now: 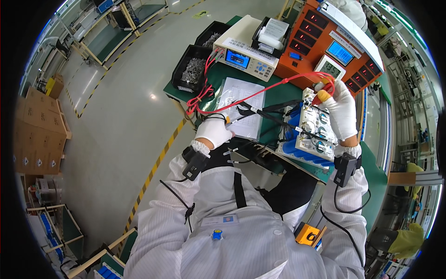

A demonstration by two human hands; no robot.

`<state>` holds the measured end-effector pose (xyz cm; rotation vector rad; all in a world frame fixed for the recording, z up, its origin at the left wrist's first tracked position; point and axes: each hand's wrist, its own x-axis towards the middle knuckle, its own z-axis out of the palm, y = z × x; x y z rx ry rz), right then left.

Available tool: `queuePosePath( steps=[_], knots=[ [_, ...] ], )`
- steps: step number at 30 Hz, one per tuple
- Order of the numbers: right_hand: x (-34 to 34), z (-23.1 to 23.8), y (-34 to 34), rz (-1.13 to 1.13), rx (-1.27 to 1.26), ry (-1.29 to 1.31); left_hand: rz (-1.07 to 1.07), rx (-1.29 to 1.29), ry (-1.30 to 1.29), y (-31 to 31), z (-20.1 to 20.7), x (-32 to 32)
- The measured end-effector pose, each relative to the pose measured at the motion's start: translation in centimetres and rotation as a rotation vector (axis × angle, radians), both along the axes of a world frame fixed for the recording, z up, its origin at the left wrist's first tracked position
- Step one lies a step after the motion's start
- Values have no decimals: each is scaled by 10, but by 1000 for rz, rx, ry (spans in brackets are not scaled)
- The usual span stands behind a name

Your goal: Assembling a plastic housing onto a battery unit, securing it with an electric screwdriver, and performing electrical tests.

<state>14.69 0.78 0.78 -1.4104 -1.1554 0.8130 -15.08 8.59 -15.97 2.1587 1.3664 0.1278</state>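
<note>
My right hand (341,111), in a white glove with yellow fingertips, is closed on a red test lead (332,83) above the far end of the battery pack (318,123). The pack has blue cells and a white top plate with black cables (267,111) lying across it. My left hand (214,132), gloved the same way, is at the near left table edge, with its fingers closed around a black cable (232,122). The red leads run from the white tester (246,49) with a lit blue screen. Both fingertips are partly hidden.
Two black bins (189,69) of small metal parts stand left of the tester. A sheet in a plastic sleeve (246,97) lies on the green table. Behind the pack rise an orange instrument box (309,16) and a small white display (330,67). Cartons (42,135) stand far left.
</note>
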Motion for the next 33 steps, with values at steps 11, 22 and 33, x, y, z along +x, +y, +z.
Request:
queuePosePath(
  steps=[11, 22, 33],
  knots=[
    [3, -10, 21, -143, 64, -193, 20, 86, -52, 1, -7, -5],
    [3, -23, 22, -155, 94, -614, 165, 175, -436, -32, -9, -11],
    [-147, -97, -43, 160, 333, -846, 216, -165, -817, -55, 10, -1]
  ],
)
